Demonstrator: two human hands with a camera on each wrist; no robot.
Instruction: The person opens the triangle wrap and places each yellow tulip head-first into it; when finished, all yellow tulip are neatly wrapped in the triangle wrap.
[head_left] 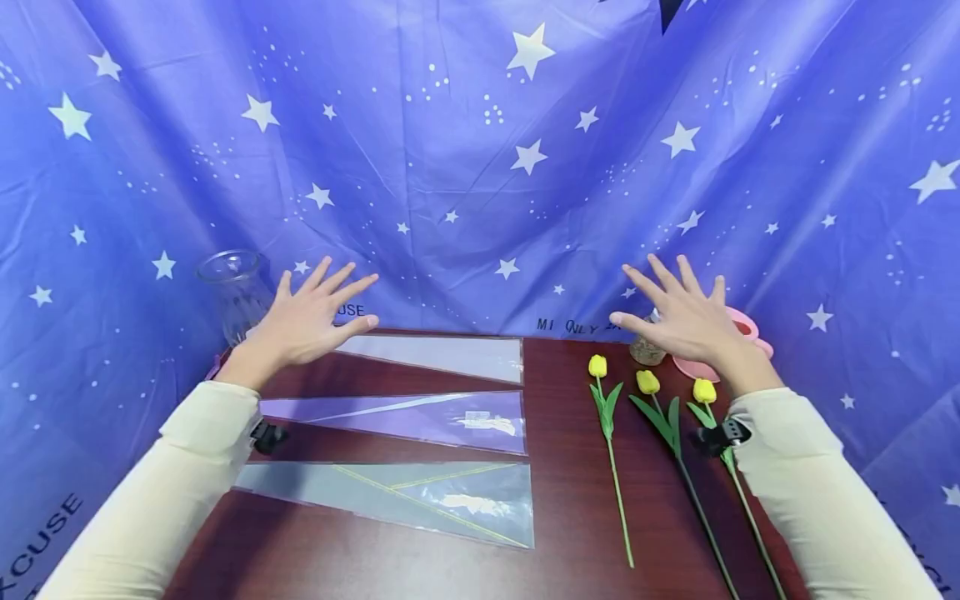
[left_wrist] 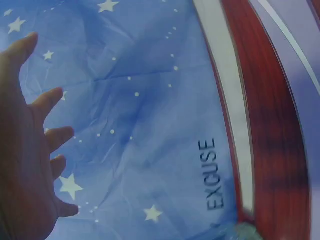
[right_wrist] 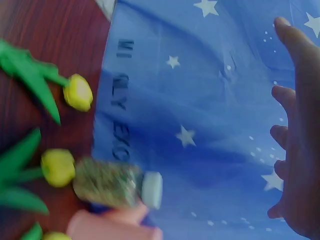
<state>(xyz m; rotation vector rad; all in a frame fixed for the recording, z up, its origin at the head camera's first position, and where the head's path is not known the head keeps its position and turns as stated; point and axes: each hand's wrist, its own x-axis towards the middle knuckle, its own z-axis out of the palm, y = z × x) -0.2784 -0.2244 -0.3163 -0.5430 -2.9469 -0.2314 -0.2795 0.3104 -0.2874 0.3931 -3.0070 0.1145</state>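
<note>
A: How are the hands recorded?

B: The left hand (head_left: 303, 321) and right hand (head_left: 686, 321) are held well apart, at centre left and centre right of the frame, with fingers spread. Nothing is gripped.

A: And the articles nearest?

B: Glass vase (head_left: 238, 304): middle left, partly covered by the left hand. Lidded jar (right_wrist: 107, 182): lower left of the right wrist view, beside a pink item (right_wrist: 112, 229). Left tulip (head_left: 607, 425), middle tulip (head_left: 673, 429), right tulip (head_left: 705, 392): laid on the table (head_left: 558, 475), lower right of the head view. White sleeve (head_left: 457, 354), purple sleeve (head_left: 405, 421), grey sleeve (head_left: 375, 492): laid flat, lower left to centre.

A: Handling, as judged?

B: Vase: rigid, slick, breakable; best gripped round its body. Jar: firm, fairly light; best taken by its sides. Tulips: light, bendable; best pinched mid-stem. Sleeves: thin, slippery, easily creased; best lifted by an edge.

A: Appearance?

B: Vase: clear, round-rimmed. Jar: transparent, pale-lidded, filled with mottled brownish-green matter. Tulips: yellow-headed, green-leaved, long-stemmed. Sleeves: tapered; the purple is crossed by a pale band, the grey by yellow lines.
</note>
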